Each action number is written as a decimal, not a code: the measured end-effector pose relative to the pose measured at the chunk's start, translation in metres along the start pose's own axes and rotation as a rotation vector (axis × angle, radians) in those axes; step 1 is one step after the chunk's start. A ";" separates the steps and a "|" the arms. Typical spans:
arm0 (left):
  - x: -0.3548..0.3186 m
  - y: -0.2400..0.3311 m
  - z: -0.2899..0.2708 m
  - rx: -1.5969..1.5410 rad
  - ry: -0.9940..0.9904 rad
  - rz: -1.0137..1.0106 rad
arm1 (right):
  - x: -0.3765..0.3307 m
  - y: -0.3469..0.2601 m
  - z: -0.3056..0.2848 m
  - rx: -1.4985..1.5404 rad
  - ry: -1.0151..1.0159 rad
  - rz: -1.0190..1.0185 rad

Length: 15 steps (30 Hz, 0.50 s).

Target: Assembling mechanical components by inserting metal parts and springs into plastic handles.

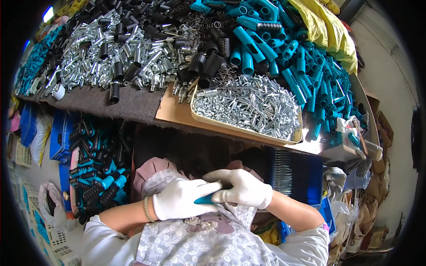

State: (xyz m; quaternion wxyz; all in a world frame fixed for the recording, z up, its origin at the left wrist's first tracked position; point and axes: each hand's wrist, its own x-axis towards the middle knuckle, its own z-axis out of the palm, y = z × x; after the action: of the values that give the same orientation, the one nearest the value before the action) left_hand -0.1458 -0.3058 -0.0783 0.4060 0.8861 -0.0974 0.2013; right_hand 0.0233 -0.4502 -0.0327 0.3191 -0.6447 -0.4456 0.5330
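Both of my hands wear white gloves and meet close in front of my body, over my lap. My left hand [179, 197] is closed on a teal plastic part [204, 199], of which only a small piece shows between the fingers. From the other side, my right hand [242, 188] curls over the same part, its thumb against it. The rest of the part is hidden by the gloves, so its full shape cannot be told. A patterned apron [199, 244] lies beneath the hands.
Ahead, the bench edge [102, 108] carries a tray [239, 127] of small metal pins, a pile of teal tubular shells [306, 75], metal fittings [97, 62] and black sleeves [211, 68]. Teal-and-black handles [102, 186] fill a container at left. A blue bin [314, 181] stands at right.
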 end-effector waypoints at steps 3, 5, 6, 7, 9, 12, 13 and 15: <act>0.002 0.000 0.005 0.026 -0.078 -0.043 | 0.003 -0.008 -0.002 -0.092 0.025 -0.016; 0.006 -0.003 0.008 0.026 -0.024 -0.012 | 0.001 -0.015 -0.009 -0.284 0.000 -0.027; 0.007 -0.003 0.008 0.050 0.003 -0.007 | 0.000 -0.030 -0.015 -0.401 -0.003 0.034; 0.010 -0.003 0.008 0.073 0.035 0.000 | 0.001 -0.026 -0.022 -0.550 0.087 -0.124; 0.015 0.004 0.000 0.116 -0.016 -0.074 | -0.002 -0.037 -0.043 -0.696 0.514 -0.203; 0.014 -0.002 -0.002 0.116 -0.008 -0.091 | -0.001 -0.010 -0.089 -1.094 1.123 -0.063; 0.014 -0.005 -0.002 0.110 0.001 -0.101 | 0.001 -0.004 -0.095 -1.118 1.126 -0.025; 0.014 -0.004 -0.005 0.128 0.007 -0.107 | 0.006 -0.005 -0.095 -1.156 1.111 0.022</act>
State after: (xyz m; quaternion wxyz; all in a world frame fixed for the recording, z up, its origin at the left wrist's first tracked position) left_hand -0.1329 -0.2999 -0.0721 0.3591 0.9134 -0.0354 0.1882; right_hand 0.1145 -0.4370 -0.0087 0.1043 -0.8834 -0.4207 -0.1781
